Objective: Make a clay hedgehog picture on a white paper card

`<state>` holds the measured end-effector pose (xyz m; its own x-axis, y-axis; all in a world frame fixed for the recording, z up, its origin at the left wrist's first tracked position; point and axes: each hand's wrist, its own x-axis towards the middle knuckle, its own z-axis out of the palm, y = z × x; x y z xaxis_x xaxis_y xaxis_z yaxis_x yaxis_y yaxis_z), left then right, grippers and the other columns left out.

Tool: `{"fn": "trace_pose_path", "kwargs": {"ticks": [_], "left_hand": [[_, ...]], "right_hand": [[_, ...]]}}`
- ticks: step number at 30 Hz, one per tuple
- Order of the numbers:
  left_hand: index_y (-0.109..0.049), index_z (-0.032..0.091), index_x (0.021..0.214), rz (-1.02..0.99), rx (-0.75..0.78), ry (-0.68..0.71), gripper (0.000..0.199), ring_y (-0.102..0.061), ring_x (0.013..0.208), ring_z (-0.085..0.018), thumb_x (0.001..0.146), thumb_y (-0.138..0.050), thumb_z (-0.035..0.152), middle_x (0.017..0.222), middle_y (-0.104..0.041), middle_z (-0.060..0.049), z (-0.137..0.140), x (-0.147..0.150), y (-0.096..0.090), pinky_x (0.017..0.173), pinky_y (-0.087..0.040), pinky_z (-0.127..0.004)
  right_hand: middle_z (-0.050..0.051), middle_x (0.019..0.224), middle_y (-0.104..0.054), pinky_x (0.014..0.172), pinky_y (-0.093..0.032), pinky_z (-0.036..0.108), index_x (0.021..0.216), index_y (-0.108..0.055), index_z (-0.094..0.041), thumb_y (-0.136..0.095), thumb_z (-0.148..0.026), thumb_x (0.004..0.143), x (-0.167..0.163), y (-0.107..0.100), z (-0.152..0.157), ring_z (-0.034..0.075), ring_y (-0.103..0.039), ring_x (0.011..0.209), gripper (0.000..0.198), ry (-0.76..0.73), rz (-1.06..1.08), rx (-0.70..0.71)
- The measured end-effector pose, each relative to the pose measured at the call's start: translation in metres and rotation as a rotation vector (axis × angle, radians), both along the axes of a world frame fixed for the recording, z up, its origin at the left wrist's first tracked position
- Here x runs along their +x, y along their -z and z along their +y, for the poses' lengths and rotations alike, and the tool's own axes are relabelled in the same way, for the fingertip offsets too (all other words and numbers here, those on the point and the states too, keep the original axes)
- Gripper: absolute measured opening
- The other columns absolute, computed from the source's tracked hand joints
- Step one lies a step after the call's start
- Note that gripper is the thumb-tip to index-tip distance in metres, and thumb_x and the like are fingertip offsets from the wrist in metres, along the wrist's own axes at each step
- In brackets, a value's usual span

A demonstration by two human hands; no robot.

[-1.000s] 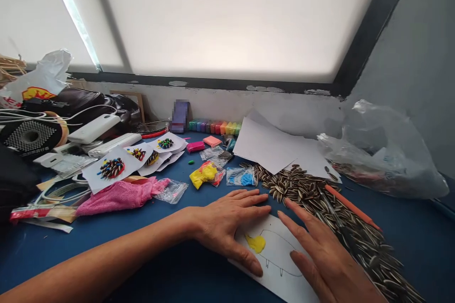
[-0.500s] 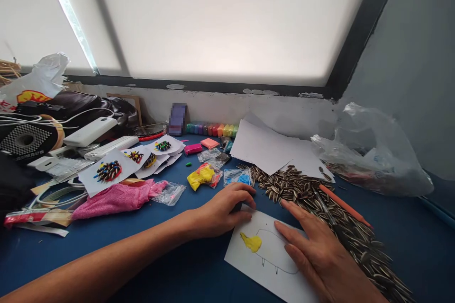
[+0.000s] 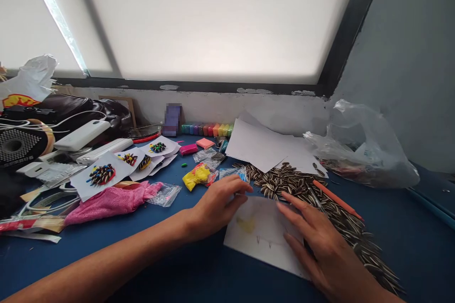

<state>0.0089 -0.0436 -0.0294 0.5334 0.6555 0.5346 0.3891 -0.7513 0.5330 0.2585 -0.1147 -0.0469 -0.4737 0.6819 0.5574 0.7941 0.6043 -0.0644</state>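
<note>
**Inspector:** Head view. Where is the thin white rectangular paper sheet (image 3: 266, 232)?

**Assistant:** At the near side of the dark blue desk (image 3: 192, 274), between the two hands. It is blurred; a flattened yellow patch (image 3: 248, 224) and thin drawn lines show on it.

**Inspector:** Left hand (image 3: 221, 203)?

**Assistant:** At the sheet's far left corner, fingers curled. Whether its grip pinches the paper, I cannot tell.

**Inspector:** Right hand (image 3: 320, 241)?

**Assistant:** Over the sheet's right side, grip slack, fingers spread. Contact is unconfirmed.

**Inspector:** Surroundings?

**Assistant:** Beyond the sheet and down its right side, a heap of dark striped seeds (image 3: 280, 182), with a long orange stick (image 3: 336, 199) on it. Beyond its left corner, a crumpled yellow packet (image 3: 195, 178); farther left, a fluffy pink cloth (image 3: 110, 204).
</note>
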Motion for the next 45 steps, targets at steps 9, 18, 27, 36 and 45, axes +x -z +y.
{"fn": "trace_pose_path", "kwargs": {"ticks": [9,18,27,36,45], "left_hand": [[-0.063,0.018,0.099,0.128,0.792,0.155,0.013,-0.063,0.086,-0.017,0.094,-0.052,0.013,0.085,-0.067,-0.004,-0.029,-0.011,-0.058,0.079,-0.053,-0.031],[-0.067,0.015,0.088,-0.477,-0.352,-0.054,0.010,-0.065,0.075,-0.013,0.089,-0.062,0.024,0.084,-0.071,-0.004,-0.023,0.000,-0.054,0.061,-0.052,-0.021],[-0.065,0.013,0.087,-0.155,-0.801,-0.047,0.010,-0.052,0.064,-0.008,0.085,-0.055,0.012,0.071,-0.061,0.001,-0.005,0.008,-0.009,0.055,-0.038,-0.019],[-0.069,0.016,0.078,0.294,-0.373,-0.107,0.015,-0.055,0.073,-0.013,0.076,-0.057,0.008,0.081,-0.066,-0.002,-0.004,0.000,-0.011,0.065,-0.039,-0.024],[-0.069,0.017,0.078,0.358,-0.436,-0.076,0.014,-0.052,0.064,-0.011,0.075,-0.057,0.013,0.072,-0.064,0.001,0.000,-0.002,-0.013,0.057,-0.034,-0.022]], "right_hand": [[0.007,0.137,-0.062,0.099,-0.053,0.051,0.136,-0.055,-0.027,-0.038,-0.043,0.100,0.007,-0.044,0.001,0.031,-0.057,0.126,0.043,0.270,0.490,-0.141],[0.011,0.110,-0.073,0.071,-0.063,0.040,0.118,-0.066,-0.024,-0.038,-0.051,0.097,0.006,-0.044,0.002,0.029,-0.072,0.095,0.044,0.173,0.602,-0.345],[0.002,0.075,-0.072,0.065,-0.061,0.029,0.106,-0.069,-0.023,-0.053,-0.048,0.091,0.009,-0.039,0.011,0.020,-0.072,0.072,0.033,0.239,0.675,-0.298],[0.002,0.087,-0.073,0.067,-0.060,0.027,0.100,-0.070,-0.027,-0.054,-0.026,0.093,-0.010,-0.017,-0.006,0.018,-0.072,0.078,0.017,-0.114,0.257,-0.217],[0.010,0.103,-0.068,0.076,-0.058,0.033,0.114,-0.066,-0.022,-0.044,-0.022,0.097,-0.029,-0.017,-0.003,0.020,-0.067,0.090,0.027,-0.197,-0.065,-0.135]]}}
